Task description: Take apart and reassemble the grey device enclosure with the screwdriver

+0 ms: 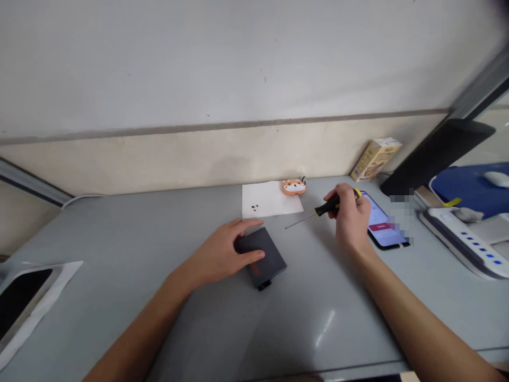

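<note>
A dark rectangular box-shaped device (267, 255) lies on the grey table, turned at an angle, with a small black part sticking out at its near edge. My left hand (226, 250) grips its left side, thumb on top and fingers along the far edge. In my right hand (350, 215) is a screwdriver (326, 205) with a black and yellow handle. Its thin tip points left and down, to the right of the device and apart from it. Several tiny dark pieces (255, 207) lie on a white paper (270, 199) behind the device.
An orange animal-face case (294, 187) sits on the paper's right corner. Right of my right hand are a lit phone (384, 225), a carton (376, 159), a black cylinder (433, 159) and a power strip (469, 241). A dark-screened device (24, 297) lies at the left edge.
</note>
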Demonstrator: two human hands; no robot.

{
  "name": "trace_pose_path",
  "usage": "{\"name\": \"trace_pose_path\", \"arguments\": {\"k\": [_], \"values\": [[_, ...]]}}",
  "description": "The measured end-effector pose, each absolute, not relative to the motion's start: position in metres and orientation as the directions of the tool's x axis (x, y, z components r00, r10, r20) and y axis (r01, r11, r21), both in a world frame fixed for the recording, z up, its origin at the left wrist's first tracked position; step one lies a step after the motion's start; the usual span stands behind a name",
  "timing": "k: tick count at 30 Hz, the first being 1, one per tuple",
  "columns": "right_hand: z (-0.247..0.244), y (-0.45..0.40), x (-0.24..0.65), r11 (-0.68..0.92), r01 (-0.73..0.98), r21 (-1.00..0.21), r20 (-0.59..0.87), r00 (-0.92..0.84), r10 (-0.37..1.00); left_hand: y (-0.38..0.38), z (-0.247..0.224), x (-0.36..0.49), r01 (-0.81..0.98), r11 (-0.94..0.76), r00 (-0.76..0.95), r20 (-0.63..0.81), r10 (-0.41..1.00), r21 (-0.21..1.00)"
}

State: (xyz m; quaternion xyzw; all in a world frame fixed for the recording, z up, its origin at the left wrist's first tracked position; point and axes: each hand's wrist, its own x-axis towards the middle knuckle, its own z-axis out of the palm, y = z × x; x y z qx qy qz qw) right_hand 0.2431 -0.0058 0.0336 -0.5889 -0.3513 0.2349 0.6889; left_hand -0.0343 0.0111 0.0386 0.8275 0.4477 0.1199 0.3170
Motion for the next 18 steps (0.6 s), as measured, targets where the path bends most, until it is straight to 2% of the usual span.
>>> {"name": "trace_pose_path", "arguments": {"k": [4, 8, 9, 13, 18], "values": [[0.039, -0.012, 0.245, 0.244, 0.294, -0.924, 0.378, 0.608, 0.698, -0.004, 0.037, -0.018, 0.753, -0.381, 0.488, -0.067, 0.87, 0.537], [0.043, -0.022, 0.246, 0.265, 0.503, -0.823, 0.507, 0.437, 0.743, -0.001, 0.046, -0.035, 0.659, -0.403, 0.662, -0.236, 0.711, 0.635], [0.043, -0.025, 0.245, 0.27, 0.534, -0.801, 0.512, 0.378, 0.772, 0.001, 0.049, -0.041, 0.647, -0.404, 0.672, -0.235, 0.702, 0.647], [0.043, -0.031, 0.239, 0.313, 0.585, -0.749, 0.511, 0.208, 0.834, 0.009, 0.05, -0.052, 0.637, -0.463, 0.675, -0.156, 0.721, 0.617], [0.041, -0.033, 0.23, 0.312, 0.581, -0.751, 0.523, 0.235, 0.819, 0.006, 0.041, -0.038, 0.612, -0.521, 0.672, -0.045, 0.739, 0.595]]}}
